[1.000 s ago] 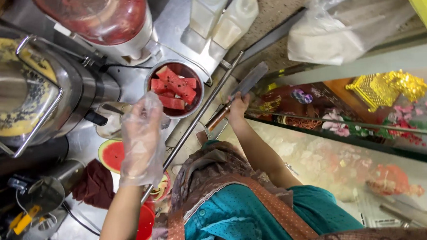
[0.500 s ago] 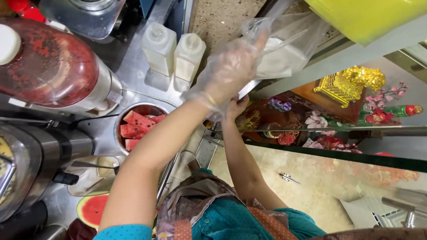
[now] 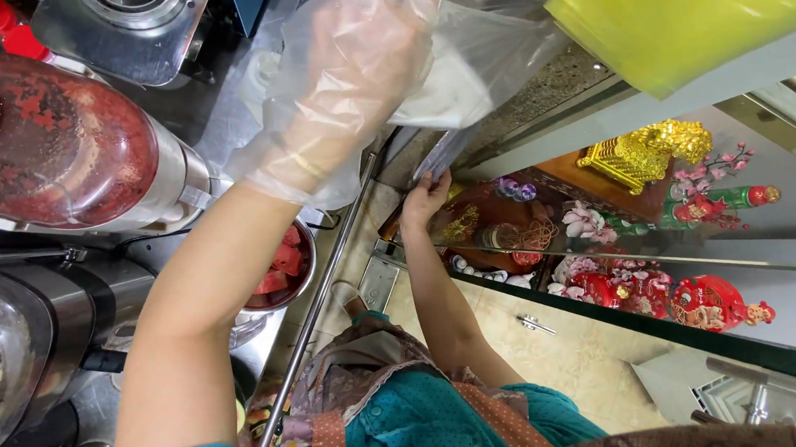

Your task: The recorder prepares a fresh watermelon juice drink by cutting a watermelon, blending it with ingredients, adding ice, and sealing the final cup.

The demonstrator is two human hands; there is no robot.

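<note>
1. Left hand (image 3: 352, 79) is up high in a loose clear glove, fingers spread flat against a clear bag (image 3: 498, 52) that hangs just beyond the fingertips.
2. I cannot tell the state of that grip. The glove film and the bag film overlap, so whether a pinch has closed on the bag does not show.
3. Right hand (image 3: 426, 199) is lower, well below the left grip at the edge of the desk (image 3: 365, 285). It is clenched round the handle of a knife (image 3: 444, 152), whose grey blade points up towards the bag.
4. As I read it, the step in hand is getting hold of one clear bag; contact is made, a firm hold is not yet shown.
5. In my judgement the next move calls for a thumb-and-finger pinch on a single sheet. Glove on film is slippery, and layers may cling together.
6. Just right of the left grip hangs a stack of yellow bags (image 3: 680, 13), close enough to brush.
7. Left of and below the left forearm is a blender jar (image 3: 53, 152) smeared with red pulp. A bowl (image 3: 276, 268) of watermelon chunks is right beneath the arm.
8. I'd watch that blade, since it sits close under the bag.
</note>
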